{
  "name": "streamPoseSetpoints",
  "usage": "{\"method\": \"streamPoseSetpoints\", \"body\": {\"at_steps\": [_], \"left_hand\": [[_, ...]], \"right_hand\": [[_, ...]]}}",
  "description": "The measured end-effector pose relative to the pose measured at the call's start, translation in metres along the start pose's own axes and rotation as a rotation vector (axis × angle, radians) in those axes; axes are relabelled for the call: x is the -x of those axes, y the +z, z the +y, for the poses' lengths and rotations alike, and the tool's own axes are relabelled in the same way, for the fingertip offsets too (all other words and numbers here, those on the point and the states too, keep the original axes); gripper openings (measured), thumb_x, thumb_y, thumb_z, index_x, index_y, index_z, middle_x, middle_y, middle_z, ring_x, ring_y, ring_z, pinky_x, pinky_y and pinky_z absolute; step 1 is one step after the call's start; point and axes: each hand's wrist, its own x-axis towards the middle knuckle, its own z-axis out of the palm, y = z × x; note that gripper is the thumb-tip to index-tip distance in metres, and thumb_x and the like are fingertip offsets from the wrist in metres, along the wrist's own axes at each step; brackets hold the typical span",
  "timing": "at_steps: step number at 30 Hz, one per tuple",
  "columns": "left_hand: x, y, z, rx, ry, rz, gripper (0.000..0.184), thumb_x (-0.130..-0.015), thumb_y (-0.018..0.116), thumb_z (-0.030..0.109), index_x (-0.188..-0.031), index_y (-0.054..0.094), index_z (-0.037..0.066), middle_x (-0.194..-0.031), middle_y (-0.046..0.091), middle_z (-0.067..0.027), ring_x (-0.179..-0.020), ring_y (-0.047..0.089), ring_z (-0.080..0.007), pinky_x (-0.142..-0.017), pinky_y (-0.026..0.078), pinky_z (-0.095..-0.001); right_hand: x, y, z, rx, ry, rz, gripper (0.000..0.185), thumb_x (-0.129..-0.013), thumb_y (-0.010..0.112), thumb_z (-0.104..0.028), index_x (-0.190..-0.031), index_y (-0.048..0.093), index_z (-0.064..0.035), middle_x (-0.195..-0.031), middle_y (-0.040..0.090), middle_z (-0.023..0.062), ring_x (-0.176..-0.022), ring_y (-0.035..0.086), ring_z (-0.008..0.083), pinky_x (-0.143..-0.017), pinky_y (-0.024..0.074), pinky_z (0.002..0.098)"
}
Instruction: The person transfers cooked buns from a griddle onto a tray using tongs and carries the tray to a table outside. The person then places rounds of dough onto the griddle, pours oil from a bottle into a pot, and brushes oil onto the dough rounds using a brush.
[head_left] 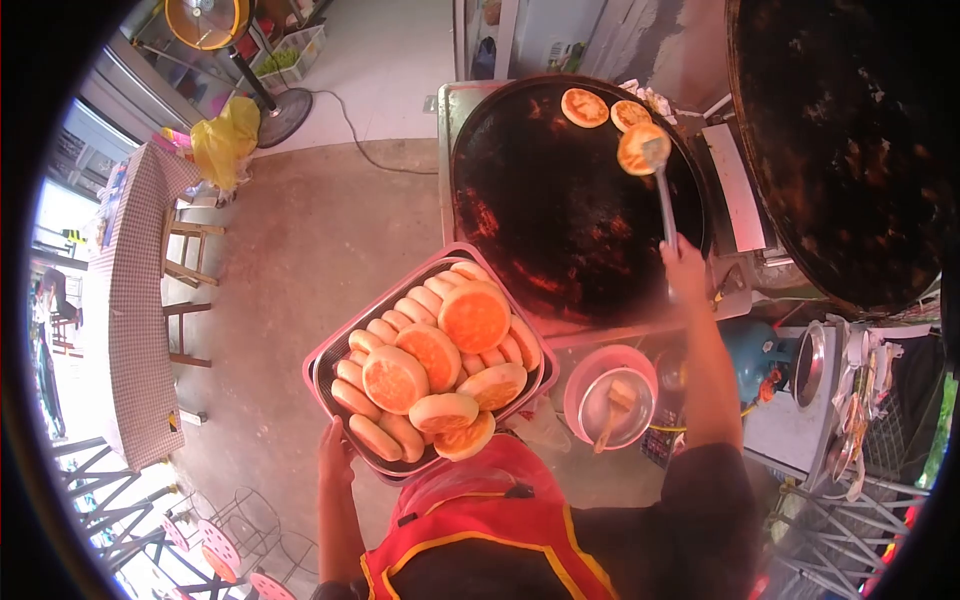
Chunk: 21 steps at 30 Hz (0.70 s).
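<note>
Here, my right hand (683, 268): closed round the handle of a spatula (668, 208), at four o'clock on the black griddle (560, 215).
Spatula blade: over one browned bread (634, 147), near two o'clock on the griddle.
Two other breads (584, 108): at twelve and one o'clock there.
My left hand (338, 452): gripping the pink basket (384, 309) at its seven-to-eight o'clock edge, fingers partly hidden.
Basket load: heaped round breads, off the griddle's seven-to-eight o'clock side.
Pink basin (573, 390): beyond six o'clock, brush (621, 394) inside.
</note>
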Motion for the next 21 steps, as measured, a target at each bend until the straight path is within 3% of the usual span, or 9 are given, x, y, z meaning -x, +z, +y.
{"method": "streamPoseSetpoints", "body": {"at_steps": [1,2,4,7,10,11,14,17,21], "left_hand": [[-0.002,-0.001,-0.004,0.041,0.021,-0.022,0.037,-0.092,0.05,0.034,-0.116,0.052,0.006,-0.092,0.059,-0.0039,-0.075,0.059,-0.0138,-0.061,0.048,-0.0256],[-0.003,-0.002,-0.007,0.082,0.041,-0.044,0.037,-0.092,0.05,0.034,-0.116,0.052,0.006,-0.091,0.059,-0.0036,-0.074,0.059,-0.0136,-0.06,0.048,-0.0255],[-0.004,-0.007,-0.009,0.053,0.045,-0.085,0.037,-0.092,0.05,0.034,-0.116,0.052,0.006,-0.092,0.059,-0.0035,-0.074,0.059,-0.0134,-0.06,0.048,-0.0254],[0.002,-0.005,-0.003,0.058,0.074,-0.104,0.037,-0.091,0.051,0.034,-0.116,0.052,0.006,-0.093,0.059,-0.0035,-0.073,0.058,-0.0132,-0.06,0.048,-0.0255],[0.015,0.002,0.008,0.042,0.078,-0.093,0.037,-0.091,0.051,0.034,-0.116,0.052,0.007,-0.092,0.059,-0.0035,-0.072,0.058,-0.0132,-0.06,0.048,-0.0256],[0.006,-0.004,0.0,0.053,0.064,-0.092,0.037,-0.091,0.051,0.034,-0.116,0.052,0.007,-0.092,0.059,-0.0036,-0.072,0.058,-0.0132,-0.06,0.048,-0.0257],[-0.022,-0.019,-0.019,0.111,0.041,-0.155,0.038,-0.091,0.052,0.036,-0.114,0.052,0.007,-0.092,0.059,-0.0038,-0.073,0.058,-0.0138,-0.06,0.049,-0.0261],[-0.023,-0.021,-0.024,0.103,0.052,-0.161,0.038,-0.09,0.052,0.037,-0.113,0.052,0.007,-0.091,0.058,-0.0038,-0.073,0.058,-0.0135,-0.06,0.049,-0.0258],[0.01,0.002,0.003,0.056,0.128,-0.155,0.038,-0.09,0.052,0.037,-0.112,0.052,0.006,-0.092,0.058,-0.0035,-0.074,0.057,-0.0126,-0.06,0.048,-0.0244]], "right_hand": [[0.017,-0.002,-0.002,0.296,-0.219,0.096,0.024,-0.085,0.058,-0.021,-0.104,0.057,-0.0052,-0.067,0.058,0.0088,-0.061,0.062,0.0268,-0.055,0.0507,0.0363],[0.031,-0.003,0.0,0.46,-0.292,0.074,0.039,-0.082,0.06,-0.022,-0.116,0.052,-0.0054,-0.075,0.059,0.0128,-0.072,0.063,0.0327,-0.064,0.0525,0.0393],[0.06,-0.014,-0.035,0.787,-0.283,-0.106,0.052,-0.079,0.062,-0.023,-0.125,0.044,-0.0074,-0.086,0.058,0.0123,-0.077,0.063,0.0305,-0.065,0.0533,0.0389],[0.092,-0.024,-0.05,0.931,-0.462,-0.198,0.06,-0.078,0.062,-0.022,-0.131,0.037,-0.0086,-0.094,0.057,0.0127,-0.081,0.062,0.0294,-0.067,0.0537,0.0385],[0.127,-0.042,-0.057,0.843,-0.471,-0.205,0.062,-0.076,0.063,-0.023,-0.131,0.037,-0.0088,-0.095,0.056,0.0119,-0.083,0.061,0.0272,-0.067,0.0534,0.0376],[0.137,-0.043,-0.055,0.797,-0.365,-0.167,0.056,-0.077,0.062,-0.026,-0.127,0.044,-0.0081,-0.091,0.058,0.012,-0.078,0.062,0.026,-0.068,0.0526,0.0355],[0.149,-0.046,-0.024,0.17,-0.024,-0.441,0.045,-0.079,0.062,-0.03,-0.117,0.052,-0.0067,-0.082,0.06,0.0098,-0.066,0.061,0.0212,-0.059,0.0512,0.031],[0.14,-0.043,-0.075,-0.467,0.795,-0.595,0.039,-0.081,0.06,-0.036,-0.106,0.058,-0.0056,-0.072,0.058,0.0067,-0.056,0.057,0.0156,-0.049,0.0466,0.0265],[0.108,0.024,-0.069,-0.916,0.732,-0.647,0.034,-0.085,0.06,-0.032,-0.108,0.056,-0.0068,-0.076,0.056,0.0029,-0.054,0.051,0.01,-0.045,0.0424,0.0254]]}}
